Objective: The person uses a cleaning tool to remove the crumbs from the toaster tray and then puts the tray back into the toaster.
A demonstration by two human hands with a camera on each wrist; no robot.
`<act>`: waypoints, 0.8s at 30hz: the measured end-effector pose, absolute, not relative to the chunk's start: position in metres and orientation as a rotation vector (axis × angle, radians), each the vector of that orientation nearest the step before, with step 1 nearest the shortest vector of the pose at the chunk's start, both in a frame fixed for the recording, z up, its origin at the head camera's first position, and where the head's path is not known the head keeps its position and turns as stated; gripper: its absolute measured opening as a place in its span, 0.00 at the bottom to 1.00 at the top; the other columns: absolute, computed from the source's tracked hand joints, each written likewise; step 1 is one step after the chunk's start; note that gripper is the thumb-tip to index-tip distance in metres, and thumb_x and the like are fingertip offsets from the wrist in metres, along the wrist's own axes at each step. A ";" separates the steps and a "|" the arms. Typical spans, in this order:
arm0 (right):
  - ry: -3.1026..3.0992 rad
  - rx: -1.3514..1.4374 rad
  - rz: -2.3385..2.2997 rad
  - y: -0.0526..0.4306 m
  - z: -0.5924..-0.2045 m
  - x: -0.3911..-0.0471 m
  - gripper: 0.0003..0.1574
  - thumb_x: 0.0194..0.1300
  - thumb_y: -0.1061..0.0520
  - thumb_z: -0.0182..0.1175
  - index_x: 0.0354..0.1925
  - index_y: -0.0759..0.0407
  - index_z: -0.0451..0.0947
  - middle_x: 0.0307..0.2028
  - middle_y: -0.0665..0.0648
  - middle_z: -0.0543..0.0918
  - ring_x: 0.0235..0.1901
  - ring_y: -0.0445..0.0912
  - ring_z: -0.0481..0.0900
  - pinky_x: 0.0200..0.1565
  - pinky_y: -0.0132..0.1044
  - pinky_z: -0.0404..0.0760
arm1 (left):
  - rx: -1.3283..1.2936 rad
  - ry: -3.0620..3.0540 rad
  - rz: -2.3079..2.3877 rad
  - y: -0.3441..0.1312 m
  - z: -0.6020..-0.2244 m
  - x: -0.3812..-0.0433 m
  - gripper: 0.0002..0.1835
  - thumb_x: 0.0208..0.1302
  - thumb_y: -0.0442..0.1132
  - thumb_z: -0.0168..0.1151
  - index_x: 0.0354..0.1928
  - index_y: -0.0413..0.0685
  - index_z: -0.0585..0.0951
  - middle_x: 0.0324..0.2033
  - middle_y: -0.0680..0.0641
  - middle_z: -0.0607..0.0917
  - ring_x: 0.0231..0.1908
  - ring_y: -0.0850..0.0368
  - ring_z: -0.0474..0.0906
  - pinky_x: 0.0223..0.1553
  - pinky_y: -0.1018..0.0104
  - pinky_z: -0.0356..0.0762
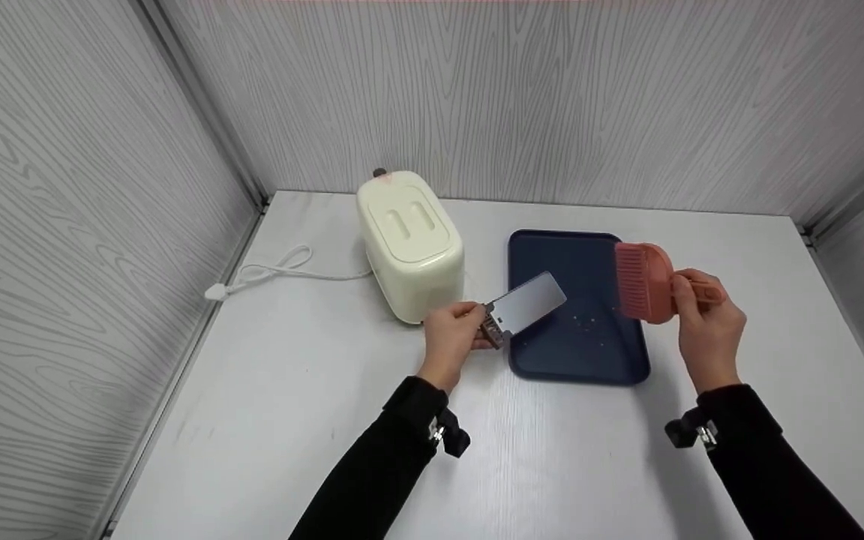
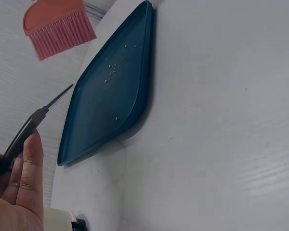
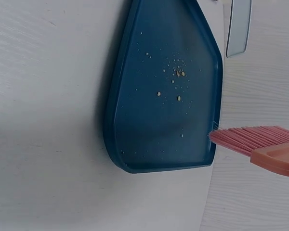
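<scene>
My left hand [image 1: 451,337] pinches the dark slotted end of a crumb tray [image 1: 531,301], a flat silver plate that reaches over the left side of a dark blue tray [image 1: 578,364]. Seen edge-on in the left wrist view, the plate tilts upward. In my right hand [image 1: 713,341] is the handle of an orange brush [image 1: 653,281], raised over the blue tray's right edge with its pink bristles [image 3: 245,137] facing left. Small crumbs [image 3: 178,73] lie scattered on the blue tray, mostly in a loose cluster.
Beside my left hand stands a cream toaster [image 1: 413,247] with a covered top. Its white cord [image 1: 289,268] runs left to a plug on the white table [image 1: 312,420]. Wood-grain panels [image 1: 522,97] enclose the back and both sides.
</scene>
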State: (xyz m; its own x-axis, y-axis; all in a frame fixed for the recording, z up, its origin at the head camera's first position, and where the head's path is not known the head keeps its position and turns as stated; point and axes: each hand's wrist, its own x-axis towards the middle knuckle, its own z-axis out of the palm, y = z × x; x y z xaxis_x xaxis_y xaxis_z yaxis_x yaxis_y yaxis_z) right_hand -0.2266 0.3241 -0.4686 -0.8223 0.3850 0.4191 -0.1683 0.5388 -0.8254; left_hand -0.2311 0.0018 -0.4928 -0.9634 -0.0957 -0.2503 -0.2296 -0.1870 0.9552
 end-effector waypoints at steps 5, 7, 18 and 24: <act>-2.191 -0.238 1.304 0.326 -0.468 -0.226 0.22 0.73 0.43 0.61 0.52 0.58 0.84 0.36 0.40 0.85 0.35 0.32 0.83 0.38 0.21 0.78 | -0.398 1.913 2.331 0.002 -0.495 -0.230 0.13 0.67 0.31 0.61 0.50 0.29 0.84 0.32 0.38 0.88 0.25 0.54 0.86 0.27 0.64 0.89; -2.186 -0.243 1.318 0.325 -0.468 -0.226 0.22 0.73 0.43 0.61 0.52 0.58 0.83 0.36 0.39 0.85 0.36 0.32 0.83 0.38 0.21 0.78 | -0.393 1.901 2.337 0.002 -0.496 -0.230 0.14 0.67 0.31 0.61 0.50 0.29 0.84 0.31 0.38 0.88 0.24 0.54 0.85 0.27 0.64 0.89; -2.095 -0.287 1.556 0.314 -0.462 -0.224 0.20 0.73 0.45 0.62 0.52 0.58 0.83 0.36 0.49 0.86 0.35 0.38 0.84 0.41 0.26 0.81 | -0.392 1.862 2.375 0.005 -0.500 -0.228 0.14 0.67 0.31 0.61 0.50 0.27 0.83 0.31 0.38 0.87 0.24 0.54 0.85 0.28 0.62 0.90; -2.108 -0.131 1.637 0.286 -0.454 -0.219 0.22 0.73 0.45 0.61 0.52 0.60 0.82 0.36 0.53 0.86 0.34 0.42 0.85 0.38 0.28 0.84 | -0.390 1.871 2.356 0.007 -0.498 -0.225 0.14 0.68 0.31 0.61 0.51 0.28 0.83 0.33 0.37 0.88 0.25 0.54 0.86 0.30 0.61 0.90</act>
